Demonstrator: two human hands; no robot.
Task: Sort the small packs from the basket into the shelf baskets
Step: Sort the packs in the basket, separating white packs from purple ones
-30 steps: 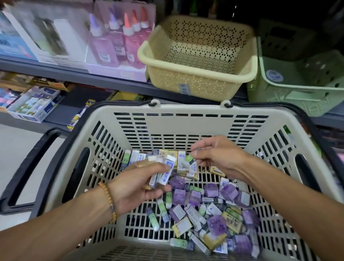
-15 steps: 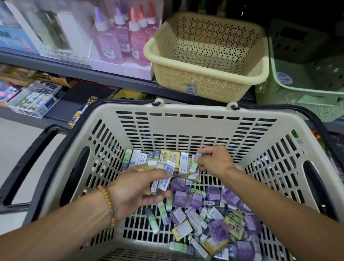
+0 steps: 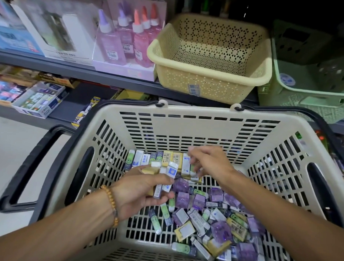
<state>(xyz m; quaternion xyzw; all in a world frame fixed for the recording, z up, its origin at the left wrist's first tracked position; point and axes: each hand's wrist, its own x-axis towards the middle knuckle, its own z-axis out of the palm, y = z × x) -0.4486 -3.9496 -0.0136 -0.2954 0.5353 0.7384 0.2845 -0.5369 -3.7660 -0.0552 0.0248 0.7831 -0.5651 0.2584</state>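
Observation:
A beige shopping basket [image 3: 186,108] with black handles holds several small packs [image 3: 219,226] in purple, green, yellow and white, loose on its floor. A row of packs [image 3: 168,156] stands against its far wall. My left hand [image 3: 138,194] grips a bunch of white and blue packs [image 3: 169,177] above the basket floor. My right hand [image 3: 213,164], blurred, reaches into that row, its fingertips pinching a small green-white pack [image 3: 192,167]. On the shelf behind stand a yellow perforated basket [image 3: 210,84] and, to its right, a green basket [image 3: 302,94].
Pink and purple glue bottles [image 3: 123,40] in a display box stand left of the yellow basket, beside boxed goods [image 3: 56,31]. A lower shelf holds a carton of small packs [image 3: 39,99]. Pale floor shows at the left.
My right hand has moved forward and left to the row of packs at the basket's far wall. My left hand has kept its bunch of packs and barely shifted.

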